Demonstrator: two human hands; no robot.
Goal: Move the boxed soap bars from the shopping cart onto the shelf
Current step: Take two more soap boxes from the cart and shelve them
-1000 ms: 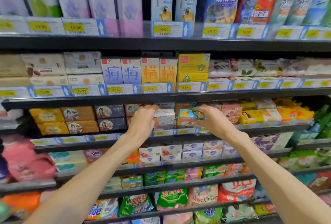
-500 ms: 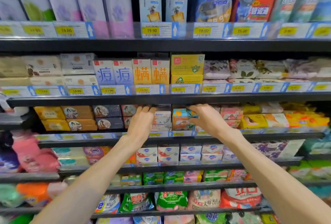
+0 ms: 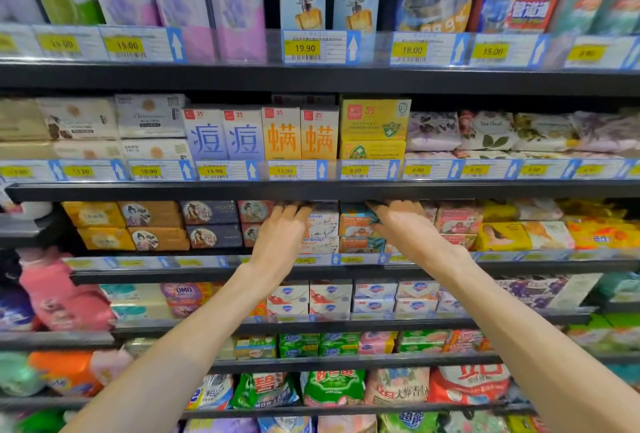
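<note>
stocked supermarket shelving fills the view, and on its dark metal third shelf [image 3: 242, 271] both hands, left hand [image 3: 282, 242] and right hand [image 3: 407, 235], lie flat-fingered against the white and orange boxed soap bars [image 3: 341, 230], gripping nothing, so push each stack squarely back, flush with its neighbours.

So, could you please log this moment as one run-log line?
left hand: touching white soap boxes | right hand: touching orange-teal soap boxes | shelf: third tier

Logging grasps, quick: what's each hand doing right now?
Left hand: open, fingers flat against the white soap boxes.
Right hand: open, fingers against the orange-and-teal soap boxes.
</note>
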